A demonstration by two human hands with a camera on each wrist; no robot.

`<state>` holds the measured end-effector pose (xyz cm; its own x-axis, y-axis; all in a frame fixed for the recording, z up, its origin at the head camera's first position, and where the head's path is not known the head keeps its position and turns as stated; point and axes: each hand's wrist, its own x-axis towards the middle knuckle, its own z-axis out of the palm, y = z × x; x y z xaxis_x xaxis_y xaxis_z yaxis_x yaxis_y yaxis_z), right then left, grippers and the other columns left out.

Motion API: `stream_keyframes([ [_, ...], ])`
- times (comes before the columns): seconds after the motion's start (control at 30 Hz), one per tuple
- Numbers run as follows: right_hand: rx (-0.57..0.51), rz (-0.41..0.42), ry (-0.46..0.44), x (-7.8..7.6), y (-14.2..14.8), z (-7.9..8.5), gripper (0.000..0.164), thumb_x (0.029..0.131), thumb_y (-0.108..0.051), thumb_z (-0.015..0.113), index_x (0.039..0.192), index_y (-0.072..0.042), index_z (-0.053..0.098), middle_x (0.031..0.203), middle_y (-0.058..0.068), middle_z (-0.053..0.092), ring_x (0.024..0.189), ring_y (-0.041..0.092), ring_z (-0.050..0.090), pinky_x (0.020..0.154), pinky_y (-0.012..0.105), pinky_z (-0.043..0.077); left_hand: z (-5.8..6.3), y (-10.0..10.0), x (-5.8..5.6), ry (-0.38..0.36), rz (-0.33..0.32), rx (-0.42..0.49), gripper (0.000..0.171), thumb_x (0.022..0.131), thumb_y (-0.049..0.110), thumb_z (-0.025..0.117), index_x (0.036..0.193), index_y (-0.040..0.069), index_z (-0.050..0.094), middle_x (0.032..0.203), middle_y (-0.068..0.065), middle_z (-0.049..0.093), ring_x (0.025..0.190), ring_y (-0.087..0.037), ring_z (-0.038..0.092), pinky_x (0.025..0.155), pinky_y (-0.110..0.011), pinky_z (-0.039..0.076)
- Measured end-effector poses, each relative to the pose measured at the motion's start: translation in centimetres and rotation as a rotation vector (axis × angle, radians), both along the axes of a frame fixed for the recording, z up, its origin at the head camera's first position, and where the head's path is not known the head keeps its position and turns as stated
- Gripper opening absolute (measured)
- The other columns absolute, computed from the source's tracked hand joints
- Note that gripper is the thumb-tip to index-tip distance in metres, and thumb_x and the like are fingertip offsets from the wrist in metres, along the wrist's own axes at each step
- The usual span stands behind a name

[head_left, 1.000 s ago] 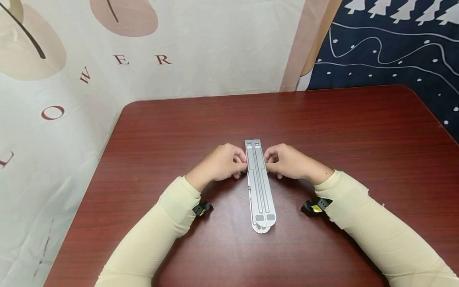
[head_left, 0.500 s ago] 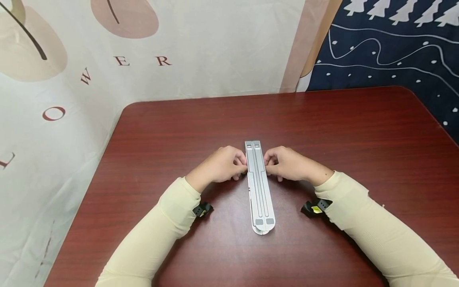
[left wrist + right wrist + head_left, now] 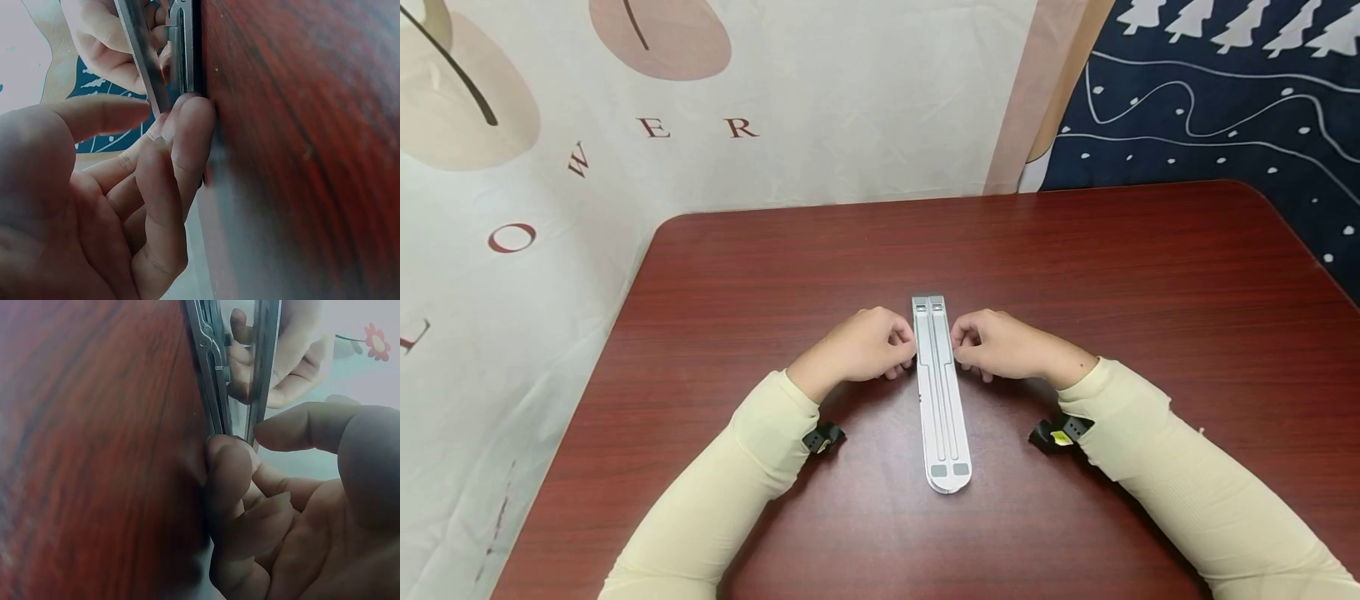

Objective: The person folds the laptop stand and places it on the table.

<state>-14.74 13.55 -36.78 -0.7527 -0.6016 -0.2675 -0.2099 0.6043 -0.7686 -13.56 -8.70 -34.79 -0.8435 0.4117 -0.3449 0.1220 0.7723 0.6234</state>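
A folded silver laptop stand (image 3: 942, 400) lies lengthwise on the brown table, its rounded end with two grey pads toward me. At its left edge, toward the far end, my left hand (image 3: 872, 343) pinches the upper bar. On the opposite edge my right hand (image 3: 1000, 343) pinches it likewise. The left wrist view shows the upper bar (image 3: 145, 56) tilted away from the lower frame (image 3: 184, 47), thumb and curled fingers at its edge. A gap also parts the upper bar (image 3: 265, 369) and lower frame (image 3: 212, 369) in the right wrist view.
The wood-grain table (image 3: 760, 275) extends around the stand on all sides. Behind it hangs a pale printed cloth (image 3: 865, 100), with a dark blue cloth (image 3: 1195, 108) at the right. Black wrist cameras (image 3: 824, 437) sit under both sleeves.
The stand's upper bars have come down toward the lower frame, and their near ends now line up more closely. The near end has shifted slightly left. Both hands stay almost in place.
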Motion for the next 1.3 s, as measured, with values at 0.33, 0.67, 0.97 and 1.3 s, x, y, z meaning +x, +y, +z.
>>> stream_keyframes([
  [0.33,0.017,0.017,0.024,-0.02,0.17,0.0,0.007,0.087,-0.007,0.055,0.088,-0.007,0.062,0.063,0.001,0.06,0.046,0.014,0.058,0.047,0.027,0.045,0.17,0.12,0.02,0.039,-0.032,-0.064,0.015,0.094,0.033,0.069,0.087,0.02,0.072,0.062,0.004,0.069,0.06,-0.009,0.067,0.079,-0.031,0.05],
  [0.67,0.014,0.048,0.037,-0.01,0.14,0.03,0.007,0.09,-0.01,0.058,0.086,-0.007,0.063,0.064,0.002,0.062,0.045,0.013,0.058,0.049,0.028,0.048,-0.1,0.01,0.05,0.037,-0.023,-0.091,0.012,0.093,0.029,0.07,0.083,0.022,0.072,0.066,0.008,0.071,0.057,-0.009,0.068,0.07,-0.028,0.049],
  [0.97,0.02,0.056,0.058,0.01,0.26,0.17,0.013,0.091,-0.014,0.07,0.081,-0.009,0.062,0.063,0.001,0.062,0.043,0.011,0.056,0.049,0.026,0.048,0.27,0.17,0.11,0.045,-0.035,-0.14,0.011,0.092,0.032,0.071,0.085,0.024,0.071,0.066,0.01,0.07,0.056,-0.008,0.067,0.071,-0.03,0.049],
  [1.3,0.028,0.042,0.031,0.22,0.06,0.0,0.015,0.091,-0.016,0.072,0.082,-0.009,0.063,0.064,0.001,0.063,0.044,0.011,0.055,0.048,0.027,0.048,-0.04,0.06,0.41,0.05,-0.045,-0.161,0.012,0.091,0.033,0.073,0.086,0.023,0.068,0.067,0.01,0.07,0.056,-0.006,0.066,0.072,-0.031,0.048],
])
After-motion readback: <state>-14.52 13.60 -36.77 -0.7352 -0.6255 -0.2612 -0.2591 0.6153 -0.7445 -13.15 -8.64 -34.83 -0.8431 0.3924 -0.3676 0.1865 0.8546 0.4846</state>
